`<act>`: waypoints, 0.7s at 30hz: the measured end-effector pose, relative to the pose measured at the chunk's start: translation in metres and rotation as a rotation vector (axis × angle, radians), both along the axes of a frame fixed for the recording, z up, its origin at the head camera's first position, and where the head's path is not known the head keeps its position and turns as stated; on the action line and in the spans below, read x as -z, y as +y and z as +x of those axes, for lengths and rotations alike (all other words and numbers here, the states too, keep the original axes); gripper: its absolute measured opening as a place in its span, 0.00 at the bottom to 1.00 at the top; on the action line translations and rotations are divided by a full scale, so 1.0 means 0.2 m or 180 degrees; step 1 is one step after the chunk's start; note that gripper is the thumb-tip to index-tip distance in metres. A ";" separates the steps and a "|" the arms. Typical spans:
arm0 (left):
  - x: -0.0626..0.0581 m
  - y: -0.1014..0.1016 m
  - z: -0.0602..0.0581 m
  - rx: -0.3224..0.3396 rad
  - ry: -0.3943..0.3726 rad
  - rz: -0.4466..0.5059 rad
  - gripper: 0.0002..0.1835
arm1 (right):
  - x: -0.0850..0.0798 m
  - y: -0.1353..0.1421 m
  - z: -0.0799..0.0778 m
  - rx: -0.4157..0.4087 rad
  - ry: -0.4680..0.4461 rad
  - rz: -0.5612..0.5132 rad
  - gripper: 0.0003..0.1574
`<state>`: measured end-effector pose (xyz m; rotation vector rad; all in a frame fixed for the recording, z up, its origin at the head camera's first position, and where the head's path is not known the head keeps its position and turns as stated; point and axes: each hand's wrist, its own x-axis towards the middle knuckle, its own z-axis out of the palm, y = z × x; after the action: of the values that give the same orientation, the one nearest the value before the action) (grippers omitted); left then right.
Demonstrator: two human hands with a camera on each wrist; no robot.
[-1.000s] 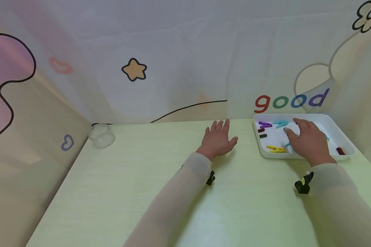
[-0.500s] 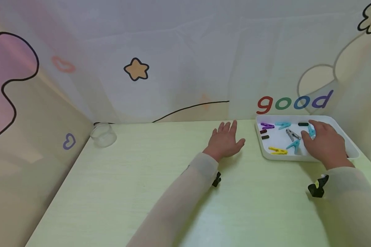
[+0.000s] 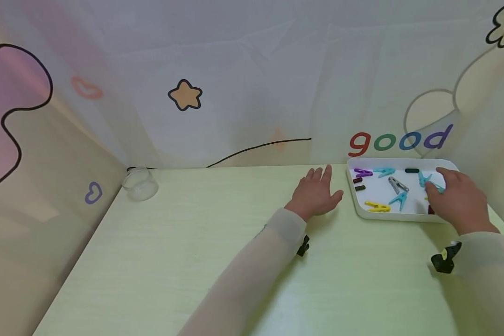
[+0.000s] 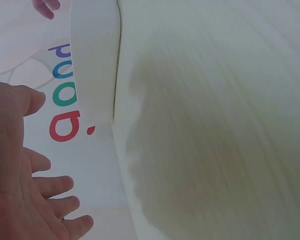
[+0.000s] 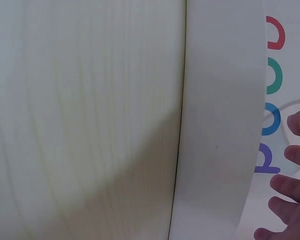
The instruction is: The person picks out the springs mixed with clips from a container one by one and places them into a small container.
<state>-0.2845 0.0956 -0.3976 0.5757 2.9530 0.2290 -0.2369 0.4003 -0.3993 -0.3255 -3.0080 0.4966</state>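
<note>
While the right hand (image 3: pixel 463 200) hangs over the tray (image 3: pixel 396 217), finger and thumb apart | blue clip (image 3: pixel 423 179) just left of its fingertips | left hand (image 3: pixel 314 195) farther off, fingers spread

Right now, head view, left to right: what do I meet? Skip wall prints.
Clear round container → left hand → then, in the white tray, purple clothespin → gray clothespin → right hand, over the tray's right part. Overlapping clips left out.

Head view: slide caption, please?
Right grip over a white tray with clothespins, left grip beside it, clear container far left.
</note>
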 end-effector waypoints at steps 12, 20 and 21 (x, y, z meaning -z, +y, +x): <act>0.01 0.09 0.00 -0.0067 -0.0167 0.0101 0.40 | 0.00 0.07 0.01 0.0457 -0.0151 0.0147 0.44; 0.03 0.14 0.01 -0.0177 -0.0430 0.0344 0.41 | 0.02 0.13 0.02 0.0586 -0.0235 -0.0078 0.43; 0.03 0.15 0.01 -0.0195 -0.0479 0.0388 0.41 | 0.02 0.13 0.02 0.0591 -0.0247 -0.0120 0.43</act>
<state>-0.2821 0.1263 -0.4032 0.4604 2.8274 0.4409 -0.2323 0.4273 -0.4030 -0.6340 -3.0037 0.5357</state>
